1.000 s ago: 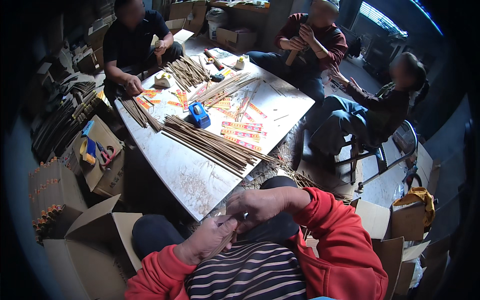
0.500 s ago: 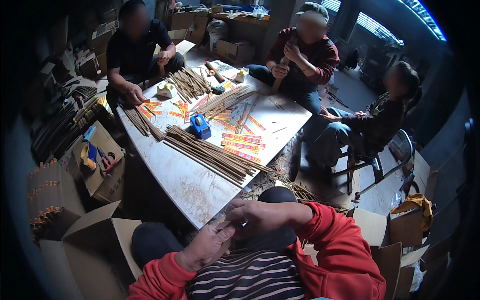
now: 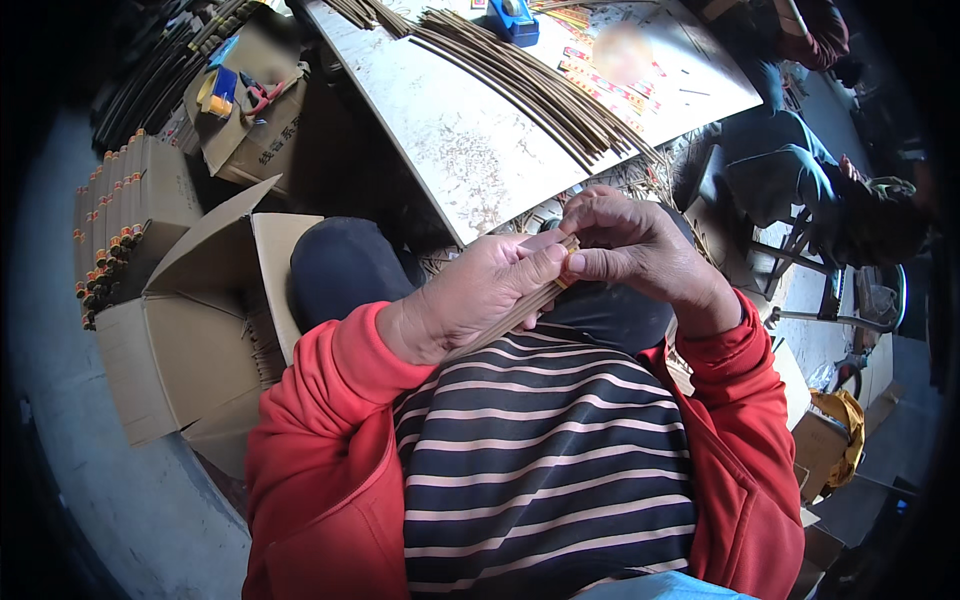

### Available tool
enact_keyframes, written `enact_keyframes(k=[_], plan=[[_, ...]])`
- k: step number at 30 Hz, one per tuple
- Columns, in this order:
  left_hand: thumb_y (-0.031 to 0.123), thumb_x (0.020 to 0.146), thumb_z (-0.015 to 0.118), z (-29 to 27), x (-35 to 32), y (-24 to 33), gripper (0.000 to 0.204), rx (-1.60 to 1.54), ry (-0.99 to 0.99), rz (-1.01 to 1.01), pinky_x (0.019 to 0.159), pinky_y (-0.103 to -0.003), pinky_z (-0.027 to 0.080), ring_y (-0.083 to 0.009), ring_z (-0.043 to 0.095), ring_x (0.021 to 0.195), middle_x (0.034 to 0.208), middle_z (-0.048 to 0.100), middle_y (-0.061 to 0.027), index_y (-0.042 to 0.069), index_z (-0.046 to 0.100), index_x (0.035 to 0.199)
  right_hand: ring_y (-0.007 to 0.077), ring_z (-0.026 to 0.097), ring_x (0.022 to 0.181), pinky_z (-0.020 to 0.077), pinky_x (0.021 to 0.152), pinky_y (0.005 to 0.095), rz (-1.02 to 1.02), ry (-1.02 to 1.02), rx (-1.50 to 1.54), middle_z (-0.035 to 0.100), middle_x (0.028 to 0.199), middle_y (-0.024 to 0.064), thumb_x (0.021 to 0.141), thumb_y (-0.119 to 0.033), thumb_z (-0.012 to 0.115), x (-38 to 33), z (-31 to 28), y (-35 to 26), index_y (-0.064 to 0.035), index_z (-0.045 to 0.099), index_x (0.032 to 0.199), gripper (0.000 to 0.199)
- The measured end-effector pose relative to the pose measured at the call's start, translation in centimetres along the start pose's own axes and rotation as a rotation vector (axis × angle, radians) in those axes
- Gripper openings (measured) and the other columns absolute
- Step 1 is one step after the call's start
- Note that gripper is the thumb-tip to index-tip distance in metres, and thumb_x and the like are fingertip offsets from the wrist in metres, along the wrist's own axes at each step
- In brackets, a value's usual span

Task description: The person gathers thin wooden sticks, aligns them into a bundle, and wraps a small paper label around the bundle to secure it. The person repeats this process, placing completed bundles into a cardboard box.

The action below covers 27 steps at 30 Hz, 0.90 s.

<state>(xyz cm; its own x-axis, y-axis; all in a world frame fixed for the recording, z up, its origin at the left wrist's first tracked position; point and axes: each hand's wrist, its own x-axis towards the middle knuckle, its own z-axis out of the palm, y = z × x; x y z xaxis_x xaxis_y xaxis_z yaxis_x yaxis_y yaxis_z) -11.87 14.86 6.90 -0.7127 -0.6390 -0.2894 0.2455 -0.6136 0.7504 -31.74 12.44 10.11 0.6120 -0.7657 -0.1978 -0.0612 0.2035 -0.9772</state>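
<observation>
The person is holding a small bundle of thin sticks [image 3: 520, 305] over the lap, just in front of the near edge of the bench [image 3: 470, 150], and both hands are working on it. The left hand [image 3: 470, 300] is gripping the bundle along its length, fingers clenched around the sticks with the thumb pressing on top, while the right hand [image 3: 640, 250] is pinching the upper end, its fingers closed on the tips where a bit of yellow is showing (whether that is a band or coloured ends is too small to tell). To do this step well, it seems best that the left hand is keeping a firm, even squeeze so the sticks are not fanning out, and that the right hand is working only at the end, nudging the tips level rather than pulling any single stick loose. The sticks look thin and brittle, so bending the bundle is a risk; keeping it straight between the two hands looks wise. On the bench a long spread of similar sticks [image 3: 540, 85] is lying well apart from the hands, and an open cardboard box [image 3: 200, 300] is standing beside the person's left knee.
</observation>
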Motion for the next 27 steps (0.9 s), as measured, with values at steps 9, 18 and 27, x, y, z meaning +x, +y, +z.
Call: enact_keyframes(k=[9,18,27], plan=[[0.026,0.096,0.043,0.0,0.3,0.1,0.033,0.027,-0.021,-0.019,0.055,-0.017,0.044,-0.0054,0.048,0.063,0.078,0.052,-0.0009,-0.002,0.053,0.109,0.0164,0.051,0.09,0.0411,0.081,0.0283,-0.085,-0.061,-0.248,0.053,0.094,0.0063,0.078,-0.014,0.071,0.2,-1.0,-0.2,-0.0004,0.064,0.097,0.024],[0.016,0.093,0.041,-0.5,0.3,-0.1,0.026,-0.049,0.0,-0.093,0.058,-0.021,0.047,-0.0078,0.054,0.066,0.081,0.057,-0.0049,-0.004,0.055,0.103,0.0193,0.054,0.086,0.0471,0.072,0.0301,-0.316,-0.084,-0.545,0.054,0.092,0.0084,0.076,-0.007,0.069,0.2,-0.7,-0.9,-0.0025,0.064,0.098,0.023],[0.032,0.097,0.029,-0.8,0.4,0.2,0.042,-0.162,-0.008,-0.103,0.06,-0.026,0.048,-0.0151,0.057,0.067,0.083,0.06,-0.0104,-0.001,0.054,0.105,0.0242,0.056,0.087,0.0483,0.071,0.0327,-0.505,-0.066,-0.831,0.056,0.09,0.0088,0.066,0.001,0.069,0.1,-0.7,-1.7,-0.0056,0.066,0.093,0.027]])
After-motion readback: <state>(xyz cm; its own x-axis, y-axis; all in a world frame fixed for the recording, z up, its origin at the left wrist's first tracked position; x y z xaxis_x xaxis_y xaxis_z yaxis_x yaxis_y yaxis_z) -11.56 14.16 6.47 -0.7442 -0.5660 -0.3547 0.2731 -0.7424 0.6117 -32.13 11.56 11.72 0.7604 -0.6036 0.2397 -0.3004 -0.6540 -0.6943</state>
